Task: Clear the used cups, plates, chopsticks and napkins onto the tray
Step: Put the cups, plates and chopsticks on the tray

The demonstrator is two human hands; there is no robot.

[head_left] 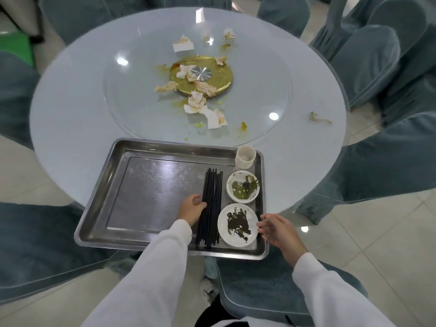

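A steel tray (146, 192) sits at the near edge of the round table. On its right side lie a bundle of black chopsticks (211, 204), a stack of white cups (245, 156), a dirty bowl (243, 186) and a dirty plate (237, 224). My left hand (192, 207) rests on the tray with its fingertips against the left side of the chopsticks. My right hand (276, 228) hovers by the plate's right rim, fingers loosely spread and touching it. Several crumpled used napkins (197, 102) lie on the glass turntable (141, 90) around its gold hub (200, 75).
A small scrap of food waste (318, 118) lies on the table's right side. Sauce smears and green bits dot the turntable. Grey-blue covered chairs (382, 57) ring the table; one chair (271, 286) stands right below the tray.
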